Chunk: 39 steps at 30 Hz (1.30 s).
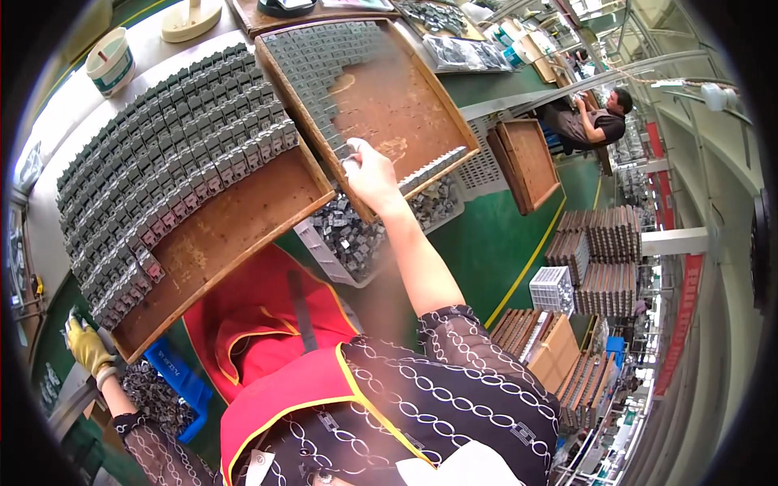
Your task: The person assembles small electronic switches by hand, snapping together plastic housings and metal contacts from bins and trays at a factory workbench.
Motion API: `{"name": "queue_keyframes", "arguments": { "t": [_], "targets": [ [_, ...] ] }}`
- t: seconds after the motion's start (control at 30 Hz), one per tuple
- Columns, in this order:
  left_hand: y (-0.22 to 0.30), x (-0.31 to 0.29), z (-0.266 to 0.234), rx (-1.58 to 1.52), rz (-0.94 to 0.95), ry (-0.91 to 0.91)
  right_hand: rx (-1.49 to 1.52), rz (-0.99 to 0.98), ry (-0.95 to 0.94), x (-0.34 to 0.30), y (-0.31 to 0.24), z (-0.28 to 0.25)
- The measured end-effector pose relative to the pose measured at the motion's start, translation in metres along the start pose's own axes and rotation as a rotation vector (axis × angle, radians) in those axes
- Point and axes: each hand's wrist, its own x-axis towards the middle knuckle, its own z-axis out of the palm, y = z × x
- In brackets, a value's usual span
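Note:
My right hand [373,172] reaches over the near left edge of a wooden tray [433,105]. Its fingers are curled together, and whatever they pinch is hidden. Small grey metal parts [320,61] fill the far left of that tray, and a short row [433,168] lines its near right side. My left hand, in a yellow glove [87,347], is low at the left, beside the near left corner of another wooden tray [235,227]. Its fingers look closed, their contents unclear. Dense rows of grey metal pieces [174,134] stand in this second tray, its near strip bare.
Beneath the trays are a pale crate of loose metal parts [348,243] and a blue bin [180,381]. A white tub [110,63] stands at the back left. Stacked trays [596,255] rise at the right. Farther off, a co-worker [596,121] sits.

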Motion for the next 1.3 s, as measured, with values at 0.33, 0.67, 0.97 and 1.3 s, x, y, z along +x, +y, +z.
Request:
{"name": "queue_keyframes", "arguments": {
  "t": [0.33,0.67,0.97,1.3],
  "targets": [
    [-0.05,0.011,0.008,-0.849,-0.305,0.012,0.188,0.07,0.014,0.005,0.011,-0.026],
    [0.002,-0.018,-0.114,-2.206,-0.073,-0.569,0.765,-0.003,-0.104,-0.03,-0.046,-0.044],
    [0.193,-0.108,-0.216,-2.216,-0.433,-0.88,0.929,-0.476,-0.478,-0.1,-0.158,0.017],
    [0.254,-0.17,-0.183,-2.202,-0.323,-1.536,1.174,0.035,-0.872,-0.151,-0.139,0.046]
  ]
}}
